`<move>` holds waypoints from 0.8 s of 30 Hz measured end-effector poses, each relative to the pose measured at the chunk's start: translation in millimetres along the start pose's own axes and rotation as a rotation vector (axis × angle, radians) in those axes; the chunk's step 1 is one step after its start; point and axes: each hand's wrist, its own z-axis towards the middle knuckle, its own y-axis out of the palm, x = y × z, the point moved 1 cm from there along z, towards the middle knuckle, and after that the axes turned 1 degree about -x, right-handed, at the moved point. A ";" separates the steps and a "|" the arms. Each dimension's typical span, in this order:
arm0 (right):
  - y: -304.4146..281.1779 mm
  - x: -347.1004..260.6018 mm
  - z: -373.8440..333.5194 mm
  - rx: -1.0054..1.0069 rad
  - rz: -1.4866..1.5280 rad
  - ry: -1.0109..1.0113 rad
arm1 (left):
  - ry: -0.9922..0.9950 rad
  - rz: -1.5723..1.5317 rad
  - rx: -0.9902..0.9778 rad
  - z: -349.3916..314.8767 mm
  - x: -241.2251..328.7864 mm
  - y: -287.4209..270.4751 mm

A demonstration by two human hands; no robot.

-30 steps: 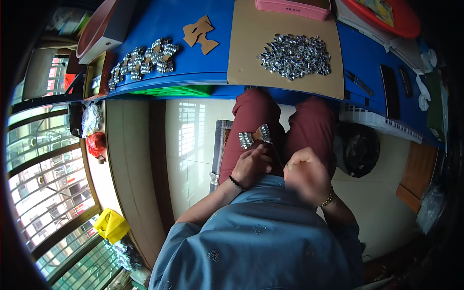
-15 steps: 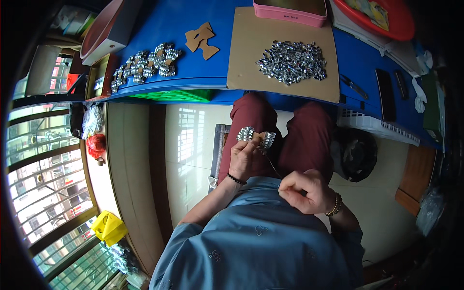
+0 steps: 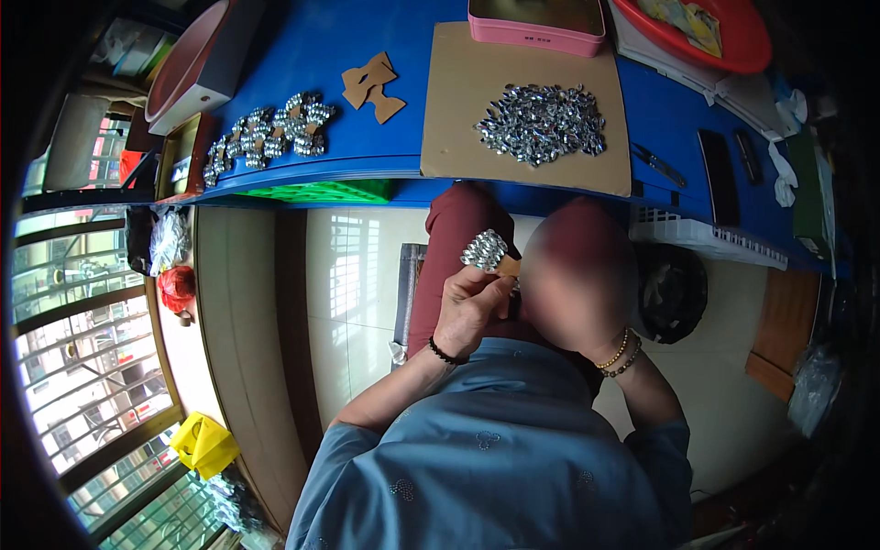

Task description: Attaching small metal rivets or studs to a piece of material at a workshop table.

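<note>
My left hand point(image 3: 472, 312) is closed on a bow-shaped piece covered with shiny silver beads point(image 3: 486, 250), held over my lap below the table edge. My right hand point(image 3: 576, 280) is blurred and sits close against the bow's right side; its fingers cannot be made out. Ahead on the blue table point(image 3: 312, 46) lies a cardboard sheet point(image 3: 458, 110) bearing a heap of loose silver beads point(image 3: 541, 124). Two bare cardboard bow cut-outs point(image 3: 371, 84) lie to its left, and a row of several finished beaded bows point(image 3: 266, 133) runs further left.
A pink tin point(image 3: 536, 23) stands at the far edge of the cardboard, a red basin point(image 3: 706, 27) at top right. Dark tools point(image 3: 715, 165) lie on the table's right. A white basket point(image 3: 706, 240) and a dark round object point(image 3: 669, 289) sit under the table. Tiled floor point(image 3: 348, 302) lies left.
My right hand has risen from my lap back up against the beaded bow. My left hand keeps holding the bow in nearly the same place.
</note>
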 end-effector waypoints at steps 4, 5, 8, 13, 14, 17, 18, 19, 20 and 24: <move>1.3 0.3 0.1 -0.030 0.007 0.027 | -0.002 0.004 0.004 -0.6 -1.5 0.0; 1.6 0.7 -0.1 -0.042 0.012 0.038 | 0.002 0.007 0.010 -0.5 -1.9 0.0; 2.3 2.2 -0.6 -0.064 0.018 0.041 | 0.029 0.020 -0.004 0.3 -2.9 -0.7; 6.1 7.1 -3.0 -0.070 0.050 0.040 | 0.050 0.052 -0.004 0.9 -4.8 -2.3; 6.1 7.4 -3.1 -0.070 0.051 0.042 | 0.049 0.052 -0.004 1.1 -4.9 -2.1; 5.7 8.1 -2.7 -0.113 0.040 0.053 | 0.073 0.084 0.001 1.4 -4.0 -1.0; 5.7 8.4 -2.6 -0.113 0.041 0.055 | 0.072 0.085 0.000 1.4 -4.2 -1.2; 5.6 8.7 -2.4 -0.118 0.040 0.051 | 0.078 0.090 0.000 1.2 -4.0 -1.5; 5.6 9.0 -2.2 -0.123 0.040 0.048 | 0.084 0.095 -0.001 0.9 -3.8 -1.9; 6.4 11.0 -1.5 -0.119 0.052 0.046 | 0.109 0.141 -0.006 2.1 -2.9 -3.3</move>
